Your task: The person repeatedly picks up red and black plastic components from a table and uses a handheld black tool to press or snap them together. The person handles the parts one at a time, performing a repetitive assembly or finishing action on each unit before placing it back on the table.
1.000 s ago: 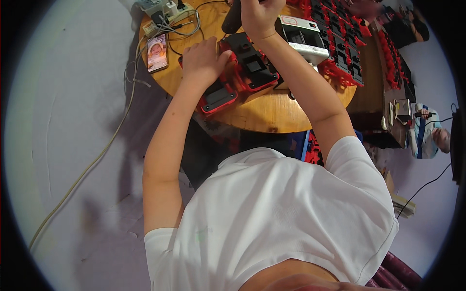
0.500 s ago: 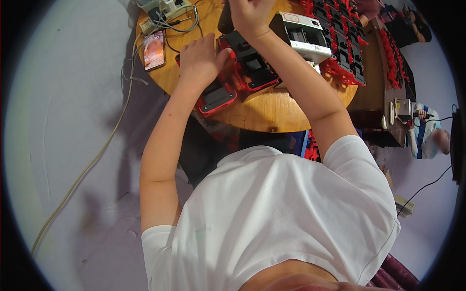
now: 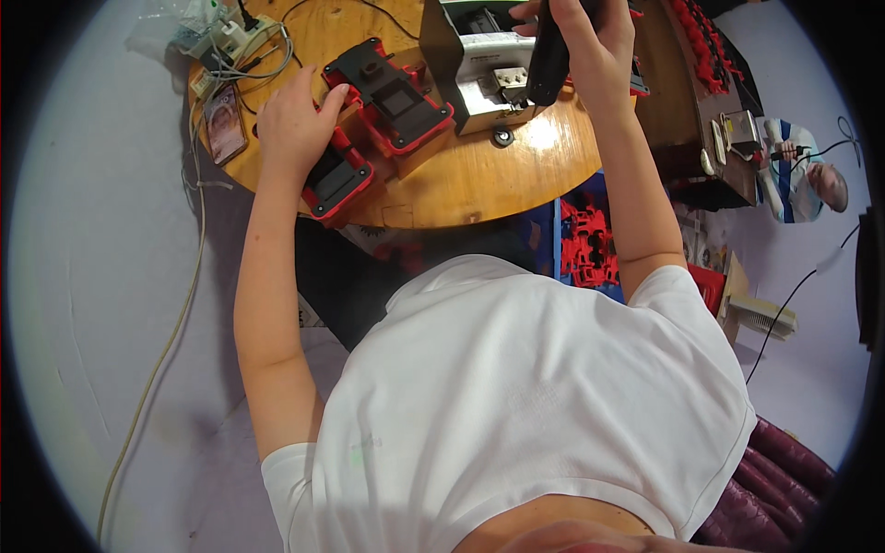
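Observation:
My left hand (image 3: 293,124) is closed over a red-and-black plastic housing (image 3: 339,177) at the table's near left. The thumb lies along its far side, and the hand covers part of it. Just right of it, a second red-and-black housing (image 3: 401,101) rests tilted on a wooden block (image 3: 426,152). My right hand (image 3: 599,55) is wrapped round a black powered screwdriver (image 3: 550,60) pointing downward. Its tip is beside the front of a silver-and-black screw feeder (image 3: 449,69).
Toward the left edge of the round wooden table (image 3: 442,205) lie a lit phone (image 3: 224,124) and a power strip with tangled cables (image 3: 235,41). A blue crate (image 3: 558,241) of red parts (image 3: 590,244) stands below the near edge. Another person (image 3: 791,170) is at the far right.
My right hand has carried the screwdriver rightward from above the housings to the screw feeder. The left hand stays on its housing. The whole view has shifted.

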### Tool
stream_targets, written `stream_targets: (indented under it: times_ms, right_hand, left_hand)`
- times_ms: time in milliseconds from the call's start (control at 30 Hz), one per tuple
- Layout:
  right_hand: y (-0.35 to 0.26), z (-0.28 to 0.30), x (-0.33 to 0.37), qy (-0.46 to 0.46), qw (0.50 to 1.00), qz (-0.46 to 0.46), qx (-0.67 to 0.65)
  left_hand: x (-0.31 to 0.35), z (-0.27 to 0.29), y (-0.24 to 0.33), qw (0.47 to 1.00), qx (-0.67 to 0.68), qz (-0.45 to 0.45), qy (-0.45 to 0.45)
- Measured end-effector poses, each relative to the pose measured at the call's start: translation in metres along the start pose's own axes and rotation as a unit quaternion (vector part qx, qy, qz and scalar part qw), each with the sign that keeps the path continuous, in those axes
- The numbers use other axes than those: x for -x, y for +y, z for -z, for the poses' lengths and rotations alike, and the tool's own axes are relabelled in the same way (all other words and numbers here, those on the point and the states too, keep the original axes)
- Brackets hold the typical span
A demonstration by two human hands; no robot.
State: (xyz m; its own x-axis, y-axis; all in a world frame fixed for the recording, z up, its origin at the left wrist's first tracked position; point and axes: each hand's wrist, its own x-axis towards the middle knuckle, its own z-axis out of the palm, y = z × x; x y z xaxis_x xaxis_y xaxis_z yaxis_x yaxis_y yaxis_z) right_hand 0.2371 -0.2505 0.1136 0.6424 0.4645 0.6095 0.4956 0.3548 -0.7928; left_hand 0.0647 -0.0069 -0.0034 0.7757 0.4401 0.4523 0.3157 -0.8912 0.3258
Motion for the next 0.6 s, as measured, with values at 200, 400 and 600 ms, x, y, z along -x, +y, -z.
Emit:
stream_targets:
  times_ms: [200,400,600]
  right_hand:
    - [0.034,0.022,0.019,0.055,0.997,0.034,-0.051]
    - [0.044,0.013,0.021,0.072,0.99,0.114,-0.05]
    - [0.062,0.015,0.025,0.06,0.985,0.15,-0.063]
  left_hand:
    - [-0.001,0.006,0.001,0.999,-0.033,0.015,-0.025]
    - [0.003,0.009,-0.006,0.999,0.017,0.028,-0.006]
    - [0.024,0.02,-0.012,0.998,-0.007,0.065,-0.006]
